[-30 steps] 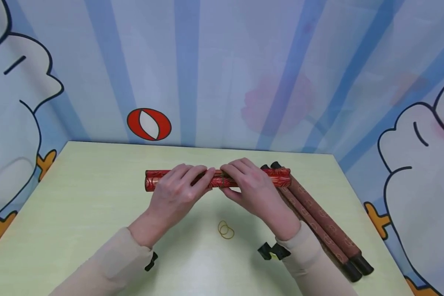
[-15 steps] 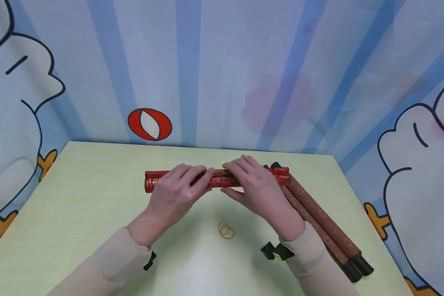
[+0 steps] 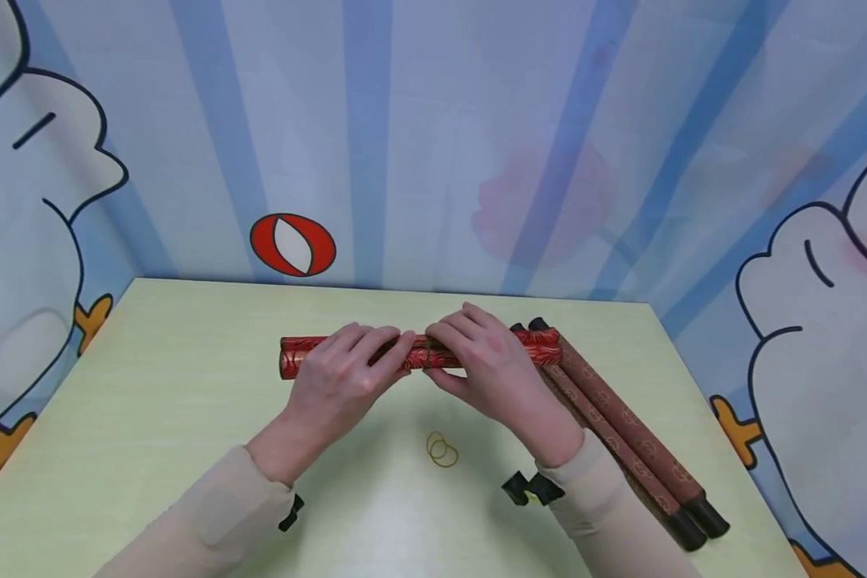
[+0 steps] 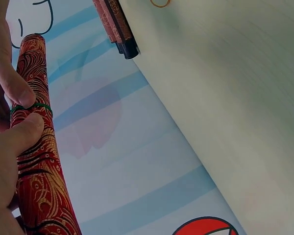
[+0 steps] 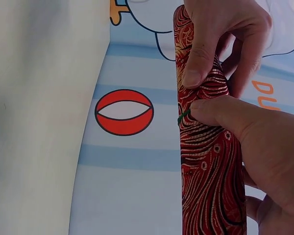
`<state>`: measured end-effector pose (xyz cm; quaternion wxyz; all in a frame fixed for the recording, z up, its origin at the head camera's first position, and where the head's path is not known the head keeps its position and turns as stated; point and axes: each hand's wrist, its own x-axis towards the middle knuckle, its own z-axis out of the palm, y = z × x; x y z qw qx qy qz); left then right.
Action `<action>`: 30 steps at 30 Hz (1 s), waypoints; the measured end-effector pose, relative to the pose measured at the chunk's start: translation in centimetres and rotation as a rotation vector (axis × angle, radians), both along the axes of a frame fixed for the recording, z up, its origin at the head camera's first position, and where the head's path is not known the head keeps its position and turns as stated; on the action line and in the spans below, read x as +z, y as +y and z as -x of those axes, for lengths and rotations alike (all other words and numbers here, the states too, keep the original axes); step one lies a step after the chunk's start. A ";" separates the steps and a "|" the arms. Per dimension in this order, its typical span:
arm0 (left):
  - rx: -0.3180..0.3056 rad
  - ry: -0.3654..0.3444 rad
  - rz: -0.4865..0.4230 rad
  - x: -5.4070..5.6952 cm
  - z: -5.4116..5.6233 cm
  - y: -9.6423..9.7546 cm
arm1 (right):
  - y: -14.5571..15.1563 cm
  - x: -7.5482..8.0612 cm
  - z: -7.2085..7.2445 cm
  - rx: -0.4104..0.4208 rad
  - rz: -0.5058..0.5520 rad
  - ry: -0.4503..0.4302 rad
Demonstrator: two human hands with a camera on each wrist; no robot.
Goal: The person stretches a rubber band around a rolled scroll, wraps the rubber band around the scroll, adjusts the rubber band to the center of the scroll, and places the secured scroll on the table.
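Note:
A red roll with gold and black swirls [image 3: 542, 349], apparently two tubes side by side, is held level across the middle of the head view. My left hand [image 3: 350, 365] grips its left half, thumb on the near side. Right of the middle, my right hand [image 3: 487, 365] grips it too. A thin green band [image 4: 43, 105] circles the roll between the two thumbs. In the right wrist view, the right thumb [image 5: 210, 110] touches this green band [image 5: 184, 117]. The far fingers are partly hidden behind the roll.
Brown patterned rolls with black ends [image 3: 632, 433] lie slanted on the table's right side, partly behind the right forearm. Loose yellow rubber bands [image 3: 442, 451] lie on the pale table [image 3: 209, 353] in front of the hands. A printed blue curtain [image 3: 433, 160] stands behind.
My right hand shifts slightly right, then back left along the red roll. The roll sits a little further left. My left hand stays nearly still with its grip kept.

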<state>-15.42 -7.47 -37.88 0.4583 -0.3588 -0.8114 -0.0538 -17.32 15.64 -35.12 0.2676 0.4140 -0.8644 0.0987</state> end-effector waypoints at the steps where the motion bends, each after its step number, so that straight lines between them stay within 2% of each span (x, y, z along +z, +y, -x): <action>1: -0.002 -0.003 -0.003 -0.1 0.0 -0.1 | 0.0 -0.1 0.0 0.002 -0.003 -0.005; 7: -0.006 -0.037 0.007 -0.6 0.1 -0.5 | -0.2 -0.6 0.2 -0.016 -0.036 -0.049; 16: -0.004 -0.090 0.032 -1.3 0.8 -1.4 | 0.4 -1.3 0.3 -0.092 -0.100 -0.099; 30: -0.006 -0.195 0.013 -2.4 1.4 -3.1 | 1.1 -2.5 0.7 -0.118 -0.098 -0.138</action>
